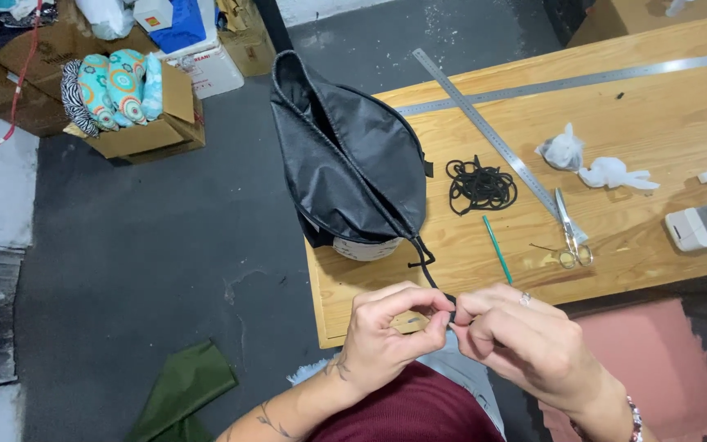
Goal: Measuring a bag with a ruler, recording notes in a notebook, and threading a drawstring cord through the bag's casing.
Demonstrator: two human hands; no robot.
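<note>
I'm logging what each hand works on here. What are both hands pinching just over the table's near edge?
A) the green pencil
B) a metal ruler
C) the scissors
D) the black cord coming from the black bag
D: the left hand and right hand pinch the black cord that runs down from the black bag; the scissors lie untouched on the table.

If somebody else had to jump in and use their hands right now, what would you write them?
Left hand: fingertips pinch the end of the black drawstring cord.
Right hand: pinches the same cord end, touching the left fingertips.
The cord runs up to the black fabric bag, which stands open at the corner of the wooden table.
Nearby on the table: a loose coil of black cord, a green pencil, scissors, two metal rulers.
Done: cord comes out of the bag's edge.
Left: whatever is being worked at the cord end; too small to see.
</note>
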